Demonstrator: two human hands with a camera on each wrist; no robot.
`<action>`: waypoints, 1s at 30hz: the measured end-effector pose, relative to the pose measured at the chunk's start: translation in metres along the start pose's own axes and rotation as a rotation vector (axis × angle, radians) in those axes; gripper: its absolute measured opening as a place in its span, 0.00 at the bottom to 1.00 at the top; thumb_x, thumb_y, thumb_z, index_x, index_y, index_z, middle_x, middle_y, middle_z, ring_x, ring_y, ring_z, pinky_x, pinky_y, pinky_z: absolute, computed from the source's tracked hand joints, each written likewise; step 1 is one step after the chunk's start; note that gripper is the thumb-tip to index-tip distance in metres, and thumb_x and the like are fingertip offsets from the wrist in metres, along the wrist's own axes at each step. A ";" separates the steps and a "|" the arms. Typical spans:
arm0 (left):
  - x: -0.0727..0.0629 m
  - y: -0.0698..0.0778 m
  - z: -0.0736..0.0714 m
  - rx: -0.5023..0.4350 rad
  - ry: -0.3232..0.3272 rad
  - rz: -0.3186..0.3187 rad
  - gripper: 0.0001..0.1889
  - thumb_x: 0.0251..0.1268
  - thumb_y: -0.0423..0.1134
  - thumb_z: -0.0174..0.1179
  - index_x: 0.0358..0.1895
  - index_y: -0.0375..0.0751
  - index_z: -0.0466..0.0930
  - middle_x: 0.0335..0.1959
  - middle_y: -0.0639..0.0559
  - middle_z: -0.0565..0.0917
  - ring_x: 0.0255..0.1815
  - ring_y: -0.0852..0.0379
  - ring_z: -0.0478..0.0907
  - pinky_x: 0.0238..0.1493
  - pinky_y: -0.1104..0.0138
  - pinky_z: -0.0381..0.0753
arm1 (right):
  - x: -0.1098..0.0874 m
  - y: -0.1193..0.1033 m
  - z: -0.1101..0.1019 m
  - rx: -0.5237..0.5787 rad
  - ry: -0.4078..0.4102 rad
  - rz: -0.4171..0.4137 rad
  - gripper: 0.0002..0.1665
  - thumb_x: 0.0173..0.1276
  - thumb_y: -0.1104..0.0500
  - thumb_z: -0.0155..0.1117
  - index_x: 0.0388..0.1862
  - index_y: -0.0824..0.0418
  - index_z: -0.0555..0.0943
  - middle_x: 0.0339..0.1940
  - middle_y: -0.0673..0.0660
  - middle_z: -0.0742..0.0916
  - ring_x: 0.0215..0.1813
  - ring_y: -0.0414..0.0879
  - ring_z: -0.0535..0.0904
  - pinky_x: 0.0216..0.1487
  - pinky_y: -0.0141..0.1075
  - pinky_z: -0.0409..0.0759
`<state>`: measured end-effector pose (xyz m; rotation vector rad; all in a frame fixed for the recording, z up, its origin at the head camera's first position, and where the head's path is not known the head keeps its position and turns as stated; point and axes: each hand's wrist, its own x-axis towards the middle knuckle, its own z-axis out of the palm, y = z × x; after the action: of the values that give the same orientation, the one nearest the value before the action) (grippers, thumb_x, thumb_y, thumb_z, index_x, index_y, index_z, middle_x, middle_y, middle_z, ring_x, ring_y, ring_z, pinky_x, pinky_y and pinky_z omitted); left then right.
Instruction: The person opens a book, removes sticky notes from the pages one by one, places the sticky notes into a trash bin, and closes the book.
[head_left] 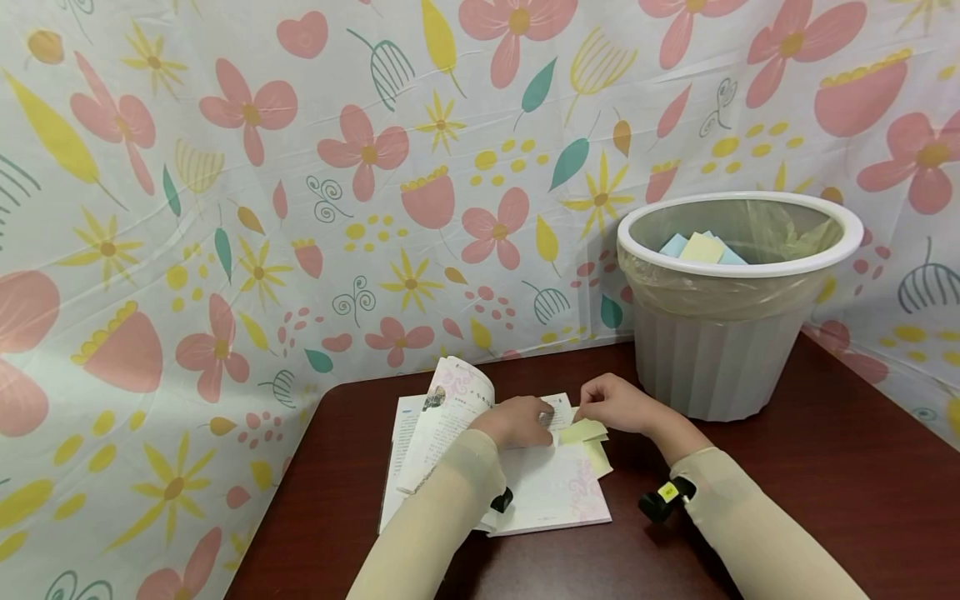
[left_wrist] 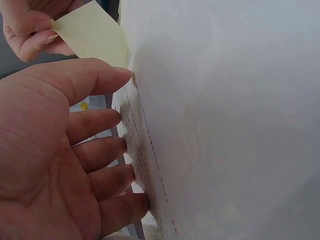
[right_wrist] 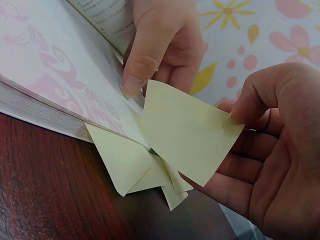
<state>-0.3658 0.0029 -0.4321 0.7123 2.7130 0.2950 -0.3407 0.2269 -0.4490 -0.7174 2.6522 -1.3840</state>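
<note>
An open book (head_left: pixel 536 492) lies on the table, with a bundle of its pages curling up at the left. My left hand (head_left: pixel 513 422) is over the book and holds a page by its edge; in the left wrist view the thumb meets that edge and the fingertips lie against the printed side. Between thumb and index finger, my right hand (right_wrist: pixel 285 135) pinches a pale yellow sticky note (right_wrist: pixel 192 132) by one corner, beside the book's right edge. Several more yellow sticky notes (right_wrist: pixel 127 167) stick out from between the pages there.
At the back right of the dark red table (head_left: pixel 825 467) stands a grey bin (head_left: pixel 720 350) with a white rim and a clear bag. Blue and yellow paper pieces (head_left: pixel 702 248) show inside it. A flower-patterned cloth (head_left: pixel 225 208) hangs behind the table.
</note>
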 end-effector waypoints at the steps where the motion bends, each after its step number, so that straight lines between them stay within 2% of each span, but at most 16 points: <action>1: 0.000 0.000 0.000 0.004 -0.002 -0.002 0.30 0.64 0.50 0.64 0.72 0.62 0.75 0.70 0.63 0.78 0.73 0.61 0.72 0.70 0.60 0.74 | 0.000 0.000 0.000 0.005 -0.006 -0.006 0.16 0.70 0.68 0.60 0.23 0.77 0.77 0.21 0.73 0.82 0.18 0.40 0.67 0.21 0.30 0.62; 4: 0.000 0.000 0.001 0.004 -0.006 -0.011 0.30 0.64 0.49 0.63 0.72 0.62 0.75 0.70 0.63 0.78 0.73 0.61 0.72 0.69 0.60 0.75 | -0.001 0.000 -0.001 0.017 -0.028 -0.028 0.15 0.69 0.69 0.59 0.23 0.77 0.77 0.20 0.72 0.81 0.21 0.51 0.76 0.21 0.31 0.63; 6: -0.001 0.000 0.001 0.003 -0.007 -0.014 0.30 0.64 0.49 0.63 0.72 0.62 0.75 0.70 0.63 0.78 0.72 0.61 0.73 0.69 0.60 0.75 | -0.002 -0.001 -0.001 0.024 -0.040 -0.038 0.14 0.69 0.70 0.59 0.23 0.76 0.77 0.19 0.72 0.81 0.28 0.56 0.83 0.21 0.31 0.64; 9: -0.002 0.000 0.000 -0.002 -0.001 -0.009 0.30 0.63 0.49 0.64 0.71 0.62 0.76 0.70 0.62 0.79 0.71 0.61 0.73 0.68 0.60 0.75 | -0.002 -0.001 -0.001 0.021 -0.055 -0.056 0.13 0.68 0.70 0.59 0.24 0.75 0.79 0.19 0.72 0.81 0.33 0.61 0.85 0.23 0.31 0.65; 11: -0.003 0.000 0.000 -0.005 0.000 -0.009 0.30 0.62 0.49 0.65 0.71 0.62 0.76 0.70 0.63 0.79 0.71 0.61 0.73 0.69 0.60 0.75 | -0.002 -0.001 -0.002 0.017 -0.057 -0.064 0.11 0.68 0.70 0.60 0.25 0.74 0.81 0.22 0.71 0.84 0.33 0.57 0.85 0.24 0.30 0.66; 17: -0.002 0.000 0.000 0.000 0.004 -0.005 0.31 0.62 0.49 0.64 0.71 0.62 0.76 0.70 0.62 0.78 0.71 0.61 0.74 0.68 0.59 0.75 | -0.002 0.001 -0.004 0.044 -0.077 -0.084 0.07 0.64 0.73 0.60 0.30 0.70 0.85 0.36 0.66 0.91 0.25 0.45 0.80 0.25 0.29 0.72; 23: 0.001 -0.002 0.001 0.007 0.006 -0.001 0.31 0.62 0.50 0.64 0.72 0.62 0.75 0.70 0.63 0.79 0.70 0.62 0.74 0.68 0.60 0.75 | -0.001 0.002 -0.005 0.060 -0.120 -0.103 0.09 0.63 0.73 0.62 0.35 0.68 0.88 0.35 0.67 0.91 0.27 0.40 0.80 0.29 0.31 0.79; 30: 0.001 -0.003 0.000 0.001 0.007 0.003 0.31 0.62 0.50 0.64 0.72 0.62 0.75 0.70 0.63 0.78 0.69 0.62 0.74 0.67 0.60 0.76 | -0.002 0.001 -0.006 0.025 -0.106 -0.118 0.10 0.62 0.72 0.62 0.33 0.66 0.90 0.34 0.65 0.91 0.21 0.33 0.68 0.25 0.30 0.72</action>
<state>-0.3674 0.0011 -0.4334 0.7165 2.7193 0.2980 -0.3409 0.2331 -0.4465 -0.9310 2.5440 -1.3627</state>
